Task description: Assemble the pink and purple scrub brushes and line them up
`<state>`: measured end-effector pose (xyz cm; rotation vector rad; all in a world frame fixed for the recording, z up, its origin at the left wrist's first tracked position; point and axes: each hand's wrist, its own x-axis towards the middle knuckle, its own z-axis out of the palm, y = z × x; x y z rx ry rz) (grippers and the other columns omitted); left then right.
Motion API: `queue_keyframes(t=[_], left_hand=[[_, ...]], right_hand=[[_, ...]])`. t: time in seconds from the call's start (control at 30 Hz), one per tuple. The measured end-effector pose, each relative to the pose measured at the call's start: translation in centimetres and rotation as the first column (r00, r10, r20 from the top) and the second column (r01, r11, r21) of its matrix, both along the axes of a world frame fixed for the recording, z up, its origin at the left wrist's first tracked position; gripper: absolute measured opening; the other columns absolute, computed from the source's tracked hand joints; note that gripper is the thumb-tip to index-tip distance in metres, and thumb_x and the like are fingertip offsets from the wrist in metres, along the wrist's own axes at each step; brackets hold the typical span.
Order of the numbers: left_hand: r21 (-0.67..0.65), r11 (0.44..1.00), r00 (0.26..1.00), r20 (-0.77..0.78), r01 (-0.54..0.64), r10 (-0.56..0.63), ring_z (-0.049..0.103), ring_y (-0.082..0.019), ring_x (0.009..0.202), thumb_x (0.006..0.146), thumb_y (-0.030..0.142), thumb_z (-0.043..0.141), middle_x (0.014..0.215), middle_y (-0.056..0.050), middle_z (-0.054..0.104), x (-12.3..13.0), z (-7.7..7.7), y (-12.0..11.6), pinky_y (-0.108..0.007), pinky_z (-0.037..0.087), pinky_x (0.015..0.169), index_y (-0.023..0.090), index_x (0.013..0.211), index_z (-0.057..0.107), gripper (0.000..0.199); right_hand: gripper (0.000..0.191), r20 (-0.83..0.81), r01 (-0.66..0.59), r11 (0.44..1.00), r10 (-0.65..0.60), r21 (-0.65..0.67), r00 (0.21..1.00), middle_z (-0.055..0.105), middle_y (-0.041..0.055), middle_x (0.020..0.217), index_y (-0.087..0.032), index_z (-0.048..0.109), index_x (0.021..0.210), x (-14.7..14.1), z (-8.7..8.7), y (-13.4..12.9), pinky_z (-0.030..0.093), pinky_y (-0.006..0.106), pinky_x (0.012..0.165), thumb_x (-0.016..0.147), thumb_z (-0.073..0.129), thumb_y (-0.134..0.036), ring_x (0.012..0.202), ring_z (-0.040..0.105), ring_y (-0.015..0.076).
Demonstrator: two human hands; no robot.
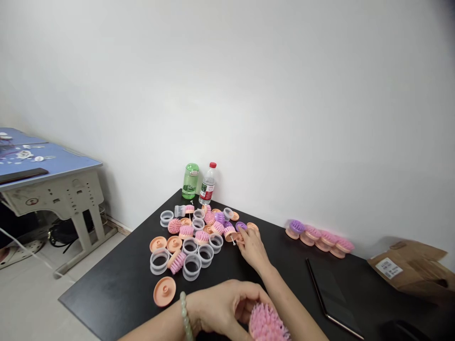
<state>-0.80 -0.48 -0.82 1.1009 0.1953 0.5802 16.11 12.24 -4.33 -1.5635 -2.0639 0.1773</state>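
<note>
Down at the bottom of the view, the left hand (223, 308), a jade bead bracelet (185, 315) at its wrist, curls its fingers around a pink bristled brush head (266, 324), the bristles fanning out to the right of the palm. Farther up the black tabletop (117, 289), the right hand (253, 248) is the nearer one to the heap of peach, pink and purple plastic parts (192, 241). Its fingertips (244, 231) draw in narrow right at a purple disc (241, 226) on the heap's right edge, but is it gripped? Can't tell from here. Further right, finished brushes (320, 239) stand in a row.
</note>
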Motion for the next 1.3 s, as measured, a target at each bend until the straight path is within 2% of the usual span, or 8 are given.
queue_keyframes(t=[0.2, 0.4, 0.47, 0.6, 0.67, 0.87, 1.0, 1.3], left_hand=[[-0.206, 0.965, 0.979, 0.090, -0.160, 0.182, 0.064, -0.015, 0.079, 0.039, 0.016, 0.098, 0.089, -0.004, 0.068, -0.2, 2.4, -0.6, -0.028, 0.050, 0.077, 0.016, 0.099, 0.070, 0.066], [-0.308, 0.890, 0.916, 0.109, -0.337, 0.385, 0.061, -0.014, 0.083, 0.054, 0.019, 0.094, 0.088, -0.003, 0.064, -0.2, 2.5, 0.0, -0.028, 0.047, 0.079, 0.015, 0.095, 0.067, 0.049], [-0.320, 0.874, 0.903, 0.103, -0.367, 0.417, 0.061, -0.015, 0.085, 0.054, 0.018, 0.094, 0.088, -0.002, 0.063, 0.0, 2.0, 0.3, -0.030, 0.047, 0.081, 0.015, 0.094, 0.066, 0.049], [-0.327, 0.868, 0.903, 0.087, -0.373, 0.421, 0.061, -0.014, 0.084, 0.055, 0.013, 0.092, 0.087, 0.000, 0.061, 0.4, 1.4, 0.3, -0.032, 0.047, 0.086, 0.017, 0.092, 0.063, 0.047], [-0.318, 0.871, 0.906, 0.077, -0.374, 0.417, 0.061, -0.013, 0.082, 0.057, 0.013, 0.091, 0.086, 0.001, 0.061, 0.5, 1.4, 0.3, -0.031, 0.047, 0.085, 0.017, 0.093, 0.062, 0.046], [-0.282, 0.884, 0.907, 0.090, -0.373, 0.411, 0.060, -0.015, 0.088, 0.057, 0.016, 0.091, 0.092, -0.002, 0.062, 0.5, 2.0, 0.1, -0.032, 0.045, 0.089, 0.018, 0.099, 0.062, 0.051], [-0.245, 0.892, 0.911, 0.065, -0.380, 0.407, 0.058, -0.014, 0.084, 0.055, 0.019, 0.093, 0.089, -0.002, 0.061, 0.4, 2.4, -0.1, -0.028, 0.045, 0.082, 0.017, 0.096, 0.063, 0.051], [-0.136, 0.902, 0.910, 0.005, -0.410, 0.415, 0.053, -0.012, 0.075, 0.054, 0.020, 0.092, 0.084, -0.001, 0.061, 0.2, 2.5, -0.2, -0.024, 0.041, 0.070, 0.016, 0.095, 0.063, 0.050]], right_hand=[[0.034, -0.069, 0.025, 0.995, -0.032, -0.094, 0.997, 0.057, 0.0038, 0.086, -0.022, 0.074, 0.097, 2.8, 0.6, -4.9, 0.050, 0.036, 0.083, 0.065, 0.065, -0.016, 0.088, 0.060, 0.0248], [0.019, -0.359, 0.017, 0.996, -0.048, -0.087, 0.932, 0.065, 0.0051, 0.089, -0.021, 0.059, 0.096, 5.2, 1.5, -10.0, 0.057, 0.035, 0.071, 0.082, 0.058, -0.035, 0.077, 0.068, 0.0216], [0.025, -0.546, -0.023, 0.996, -0.028, -0.087, 0.837, 0.069, 0.0073, 0.093, -0.021, 0.057, 0.096, 5.5, 2.1, -11.4, 0.058, 0.036, 0.076, 0.086, 0.059, -0.044, 0.085, 0.071, 0.0238], [0.032, -0.900, -0.111, 0.993, 0.019, -0.032, 0.436, 0.070, 0.0108, 0.108, -0.021, 0.061, 0.091, 4.9, 3.5, -13.6, 0.057, 0.042, 0.087, 0.080, 0.075, -0.047, 0.092, 0.073, 0.0266], [0.031, -0.929, -0.120, 0.993, 0.051, 0.007, 0.367, 0.070, 0.0108, 0.109, -0.021, 0.063, 0.089, 4.1, 3.9, -14.4, 0.057, 0.043, 0.087, 0.078, 0.078, -0.046, 0.093, 0.072, 0.0267], [0.027, -0.917, -0.088, 0.989, 0.144, 0.120, 0.372, 0.070, 0.0109, 0.107, -0.022, 0.064, 0.084, 1.7, 3.8, -15.2, 0.061, 0.037, 0.080, 0.075, 0.083, -0.039, 0.097, 0.072, 0.0279], [0.022, -0.880, -0.140, 0.983, 0.170, 0.119, 0.444, 0.071, 0.0118, 0.108, -0.021, 0.064, 0.078, 1.1, 3.9, -15.4, 0.061, 0.035, 0.082, 0.078, 0.080, -0.036, 0.098, 0.072, 0.0274], [0.049, -0.782, -0.172, 0.978, 0.199, 0.119, 0.590, 0.070, 0.0110, 0.117, -0.026, 0.067, 0.123, 2.3, 3.7, -15.5, 0.060, 0.034, 0.088, 0.078, 0.080, -0.038, 0.104, 0.070, 0.0269]])
